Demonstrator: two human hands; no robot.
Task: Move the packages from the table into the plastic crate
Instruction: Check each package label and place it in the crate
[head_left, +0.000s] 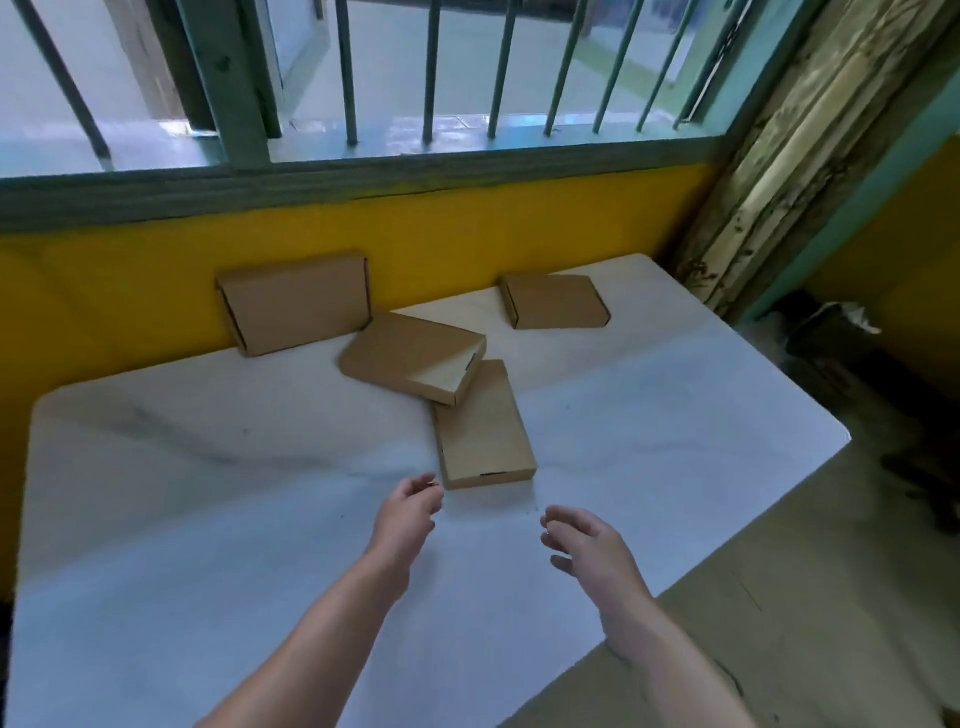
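Next, clasp the nearest package (483, 426) at 12 o'clock between left hand (408, 512) and right hand (587, 545), each grip wide and empty.

table (208, 493): four packages | nearest package (483, 431): flat | left hand (408, 512), right hand (587, 545): empty, near it

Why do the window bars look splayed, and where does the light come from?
Head view: the wide-angle lens fans the window bars outward and bows the table edges; daylight through the window leaves a pale sheen on the table and a bright patch on the middle package; everything looks slightly soft.
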